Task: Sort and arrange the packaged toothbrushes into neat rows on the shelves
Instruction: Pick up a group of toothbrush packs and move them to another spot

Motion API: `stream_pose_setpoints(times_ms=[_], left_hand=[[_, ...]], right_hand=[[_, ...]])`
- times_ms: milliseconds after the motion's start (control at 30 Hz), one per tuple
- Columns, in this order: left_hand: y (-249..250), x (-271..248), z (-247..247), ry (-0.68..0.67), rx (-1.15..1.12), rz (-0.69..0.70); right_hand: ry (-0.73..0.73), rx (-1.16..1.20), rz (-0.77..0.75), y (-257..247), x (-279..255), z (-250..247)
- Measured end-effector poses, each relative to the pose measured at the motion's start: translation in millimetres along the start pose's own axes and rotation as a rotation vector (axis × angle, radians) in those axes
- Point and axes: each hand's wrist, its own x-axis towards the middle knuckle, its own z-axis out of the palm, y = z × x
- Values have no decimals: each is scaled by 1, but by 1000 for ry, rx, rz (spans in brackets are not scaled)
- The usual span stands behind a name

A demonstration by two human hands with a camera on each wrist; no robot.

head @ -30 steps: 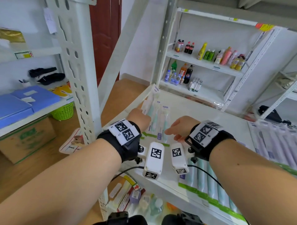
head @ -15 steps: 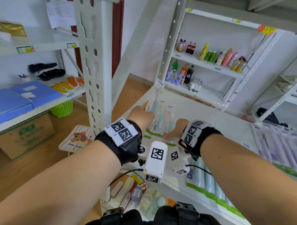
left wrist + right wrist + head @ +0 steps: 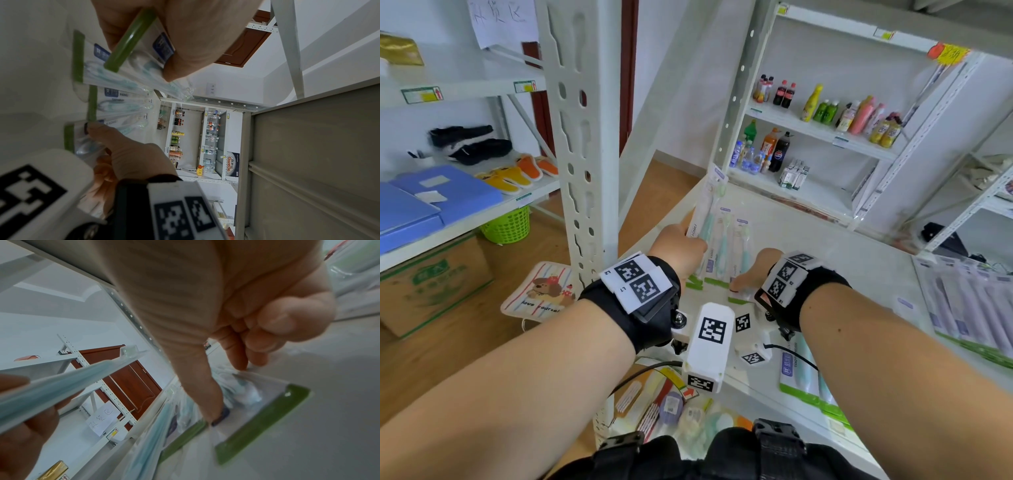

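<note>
Toothbrush packs (image 3: 726, 245) lie side by side near the left front corner of the white shelf (image 3: 859, 274), green ends toward you. Your left hand (image 3: 678, 248) pinches one raised pack (image 3: 703, 209) by its lower end, lifted and tilted above the row. Your right hand (image 3: 755, 270) has its index finger straight, tip pressing down on the rightmost flat pack (image 3: 257, 405), the other fingers curled in, holding nothing. More packs (image 3: 804, 377) sit at the shelf's front edge, and a purple batch (image 3: 976, 308) lies far right. A perforated white upright (image 3: 585, 137) stands just left of your left hand. The rack behind holds drink bottles (image 3: 849, 113).
</note>
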Motion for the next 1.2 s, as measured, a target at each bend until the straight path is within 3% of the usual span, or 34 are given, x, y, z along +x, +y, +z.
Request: stream_pose_setpoints(times_ms=[333,633,1000,1100,1200], left_hand=[[-3,3,0,-11,-16,2],[-8,4,-6,-20,-39,-2],[-9,6,-9,-44,-47,-7],[-10,8,-8,-51,-59,-7],[-9,9,-4,-52,-91,-20]], right_hand=[[49,19,70,0,6,5],[162,273,28,8,-10,0],[53,350,140,7,-11,-10],[57,268,166,11,-6,-12],[35,413,179,17,-1,-12]])
